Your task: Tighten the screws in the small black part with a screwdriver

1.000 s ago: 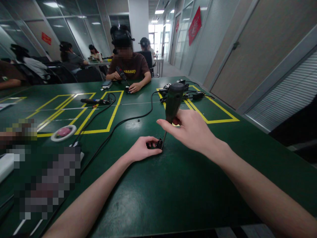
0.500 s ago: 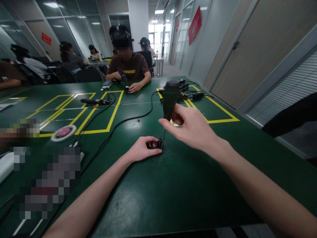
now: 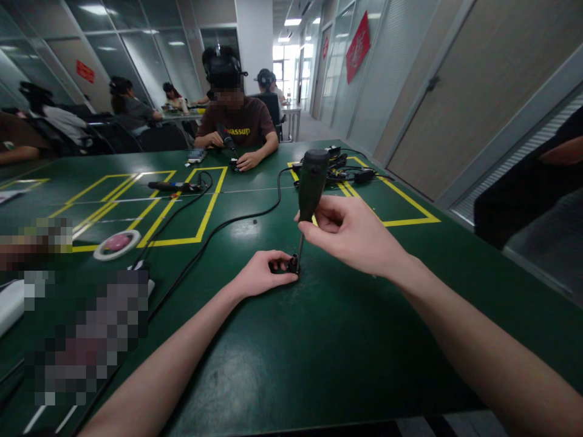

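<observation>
My right hand (image 3: 353,233) is closed around the lower part of a dark-handled screwdriver (image 3: 311,182) that stands nearly upright. Its thin shaft runs down to a small black part (image 3: 293,264) on the green table (image 3: 319,352). My left hand (image 3: 259,274) pinches that small part between thumb and fingers and holds it against the table top. The tip of the tool meets the part right beside my left thumb.
A black cable (image 3: 214,233) snakes across the table past yellow taped rectangles (image 3: 200,206). A pink and white round dish (image 3: 117,243) lies to the left. Another tool (image 3: 170,186) rests farther back. A person in a brown shirt (image 3: 237,124) works opposite. A dark-sleeved person (image 3: 528,182) stands at the right edge.
The screwdriver handle has tipped slightly left and more upright, and my right fingers have curled round it. A dark-sleeved person has come into view at the right. My left hand has stayed put.
</observation>
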### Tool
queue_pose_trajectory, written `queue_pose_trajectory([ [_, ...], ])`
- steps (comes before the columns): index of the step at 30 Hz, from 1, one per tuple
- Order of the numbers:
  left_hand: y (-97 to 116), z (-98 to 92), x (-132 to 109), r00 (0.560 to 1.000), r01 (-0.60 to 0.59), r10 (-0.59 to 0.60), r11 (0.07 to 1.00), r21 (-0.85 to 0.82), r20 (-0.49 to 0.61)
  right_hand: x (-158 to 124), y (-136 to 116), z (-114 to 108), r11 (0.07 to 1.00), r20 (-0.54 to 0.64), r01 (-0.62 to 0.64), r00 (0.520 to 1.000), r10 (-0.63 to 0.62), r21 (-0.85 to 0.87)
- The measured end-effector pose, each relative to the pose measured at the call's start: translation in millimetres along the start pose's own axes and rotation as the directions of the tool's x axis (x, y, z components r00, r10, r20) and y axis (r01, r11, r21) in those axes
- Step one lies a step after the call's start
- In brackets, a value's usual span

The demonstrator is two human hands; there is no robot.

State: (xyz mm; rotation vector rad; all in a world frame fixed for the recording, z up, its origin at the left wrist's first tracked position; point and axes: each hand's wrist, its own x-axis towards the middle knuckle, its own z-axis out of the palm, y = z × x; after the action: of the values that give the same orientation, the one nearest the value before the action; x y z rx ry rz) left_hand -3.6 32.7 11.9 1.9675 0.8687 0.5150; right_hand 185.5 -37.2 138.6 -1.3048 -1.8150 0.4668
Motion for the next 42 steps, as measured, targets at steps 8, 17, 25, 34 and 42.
queue_pose_trajectory([
  [8,-1.4,-0.5,0.4,1.000,-0.003,0.003,1.000,-0.005,-0.002,2.9,3.5,0.7,0.910,0.174,-0.197,0.975,0.141,0.364],
  [17,-2.3,-0.5,0.5,1.000,-0.016,0.016,1.000,-0.018,0.001,3.0,7.6,2.9,0.919,0.123,-0.142,0.987,0.103,0.367],
  [25,0.3,-0.7,-0.6,1.000,0.000,0.000,1.000,-0.004,-0.008,2.9,9.2,6.3,0.964,-0.069,0.024,0.997,-0.044,-0.265],
  [34,-1.7,0.0,0.3,1.000,-0.009,0.009,1.000,-0.005,-0.005,4.2,10.9,6.5,0.995,-0.032,-0.042,0.999,0.040,-0.085],
  [42,-1.8,0.0,-0.1,1.000,-0.015,0.015,1.000,-0.011,-0.013,2.7,6.8,4.2,0.991,0.027,-0.031,0.999,0.028,0.131],
])
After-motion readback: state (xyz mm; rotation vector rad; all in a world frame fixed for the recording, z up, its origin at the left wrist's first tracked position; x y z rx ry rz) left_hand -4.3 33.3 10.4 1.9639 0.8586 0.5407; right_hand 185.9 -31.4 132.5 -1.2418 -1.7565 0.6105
